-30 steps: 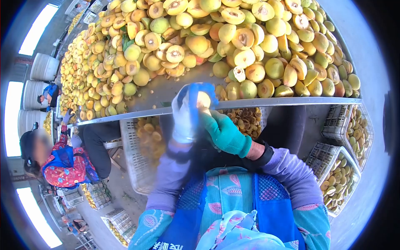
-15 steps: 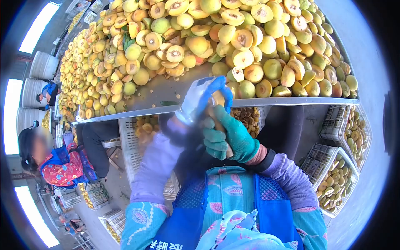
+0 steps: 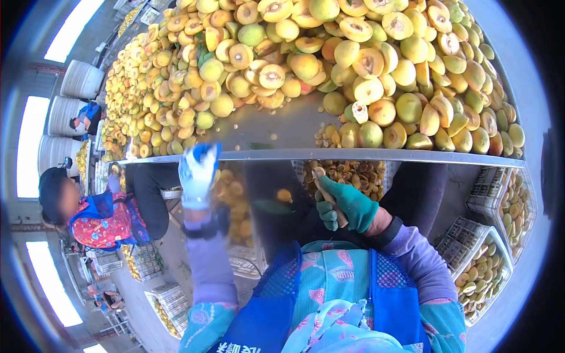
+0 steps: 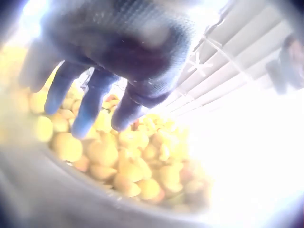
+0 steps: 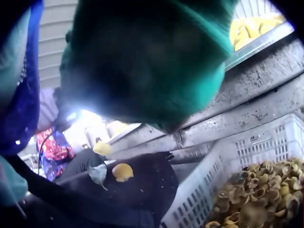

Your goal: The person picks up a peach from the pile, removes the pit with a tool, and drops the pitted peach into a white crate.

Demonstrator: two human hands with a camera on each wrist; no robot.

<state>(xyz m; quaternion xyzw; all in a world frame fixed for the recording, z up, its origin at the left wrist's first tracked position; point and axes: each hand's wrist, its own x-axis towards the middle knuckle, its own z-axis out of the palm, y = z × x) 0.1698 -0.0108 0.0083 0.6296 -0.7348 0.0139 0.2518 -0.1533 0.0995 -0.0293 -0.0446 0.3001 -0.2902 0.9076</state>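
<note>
My left hand [image 3: 199, 175], in a white glove with blue fingers, is at the table's front edge. The left wrist view has its fingers [image 4: 90, 111] extended over the fruit, holding nothing. My right hand [image 3: 350, 207], in a green glove, grips a short wooden-handled tool [image 3: 340, 216] in front of my body, its narrow tip pointing up and away. Halved yellow stone fruit [image 3: 272, 76], some showing brown hollows, is heaped on the metal table [image 3: 276, 126]. In the right wrist view one fruit half [image 5: 122, 172] and a leaf [image 5: 97, 174] show over the dark lap.
Below the table edge, a white crate [image 5: 199, 190] holds brown fruit scraps [image 5: 256, 192]. Another heap of fruit [image 3: 232, 200] is under my left arm. Crates [image 3: 477, 270] of fruit stand on the floor at right. A person in a red patterned top [image 3: 103, 223] sits at left.
My left hand has come away from the right and swung left to the table edge, no longer at the fruit. The right hand keeps its grip on the tool.
</note>
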